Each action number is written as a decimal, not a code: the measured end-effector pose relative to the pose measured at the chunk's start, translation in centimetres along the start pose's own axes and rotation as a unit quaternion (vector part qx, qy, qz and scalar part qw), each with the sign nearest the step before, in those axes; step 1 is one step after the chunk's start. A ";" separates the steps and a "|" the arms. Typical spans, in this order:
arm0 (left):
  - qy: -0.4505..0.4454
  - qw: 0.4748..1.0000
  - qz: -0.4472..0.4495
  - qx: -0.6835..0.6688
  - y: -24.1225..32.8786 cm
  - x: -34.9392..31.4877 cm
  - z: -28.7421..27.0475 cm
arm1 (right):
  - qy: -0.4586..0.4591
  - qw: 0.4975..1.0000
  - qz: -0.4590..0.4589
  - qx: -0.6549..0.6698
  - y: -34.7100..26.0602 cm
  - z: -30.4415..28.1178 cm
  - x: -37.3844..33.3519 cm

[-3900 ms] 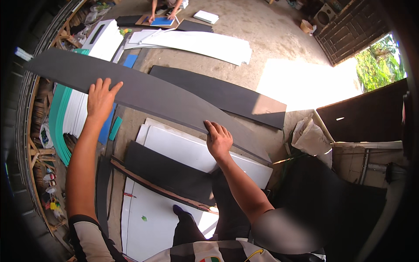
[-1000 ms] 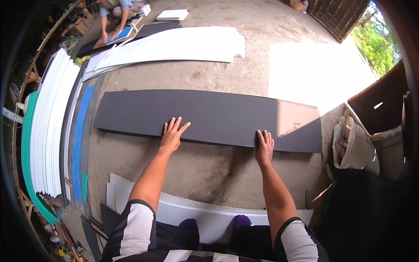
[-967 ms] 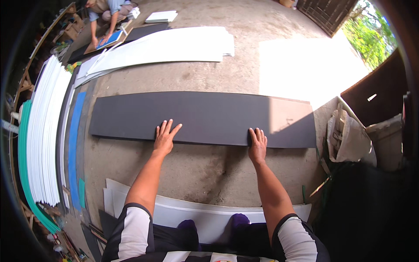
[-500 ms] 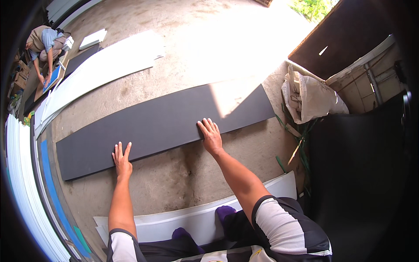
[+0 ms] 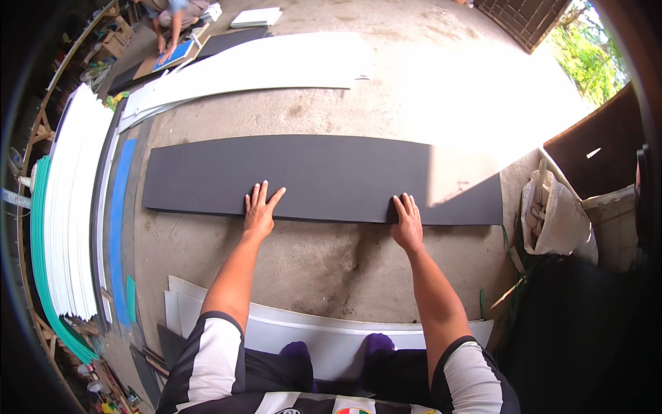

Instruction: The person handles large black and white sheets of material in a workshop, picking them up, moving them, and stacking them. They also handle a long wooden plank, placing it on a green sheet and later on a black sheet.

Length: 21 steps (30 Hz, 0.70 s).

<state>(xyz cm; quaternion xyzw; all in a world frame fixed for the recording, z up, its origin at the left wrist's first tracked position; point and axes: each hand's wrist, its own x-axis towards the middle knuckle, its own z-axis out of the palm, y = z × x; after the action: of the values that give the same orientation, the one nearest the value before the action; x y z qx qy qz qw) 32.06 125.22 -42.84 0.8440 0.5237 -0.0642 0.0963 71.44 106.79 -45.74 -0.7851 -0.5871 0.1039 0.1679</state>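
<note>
A long dark grey sheet [image 5: 331, 172], which looks like a flat foam board or a stack of them, lies across the concrete floor in front of me. My left hand [image 5: 260, 212] rests on its near edge, left of the middle, fingers spread on the top face. Farther right, my right hand [image 5: 408, 221] lies on the same near edge with its fingers stretched out, the thumb side partly in shadow. Neither hand grips anything that I can see. Bright sunlight falls over the sheet's right part.
White sheets [image 5: 276, 69] lie beyond the dark one. At left are stacked white strips [image 5: 76, 207], green strips [image 5: 43, 228] and a blue strip [image 5: 123, 234]. A white sack [image 5: 562, 217] stands at right. Under my feet is a white board [image 5: 331, 338]. A co-worker [image 5: 169, 24] crouches far left over a blue panel [image 5: 176, 54].
My view has turned left and levelled, so the scene sits farther right. Both hands stay at the dark sheet's near edge with fingers extended.
</note>
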 end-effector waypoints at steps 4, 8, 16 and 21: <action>-0.019 0.997 -0.054 0.050 0.5 -0.6 0.8 | -0.036 0.999 -0.021 0.005 -2.4 -1.0 0.1; -0.014 0.994 -0.096 0.054 1.1 -1.1 1.5 | -0.036 0.997 -0.063 -0.019 -4.7 0.7 0.5; -0.064 0.986 -0.138 -0.065 0.7 -2.7 0.3 | -0.023 0.998 -0.043 -0.025 -11.5 4.2 0.8; 0.090 0.915 -0.326 -0.219 1.6 -11.1 3.9 | -0.102 0.977 -0.183 0.037 -20.7 7.8 -2.7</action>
<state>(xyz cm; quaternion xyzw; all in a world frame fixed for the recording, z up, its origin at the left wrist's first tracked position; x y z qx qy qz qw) 28.60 113.98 -44.13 0.5859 0.7774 0.1004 0.2055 49.48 110.54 -45.09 -0.6430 -0.7305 0.1726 0.1524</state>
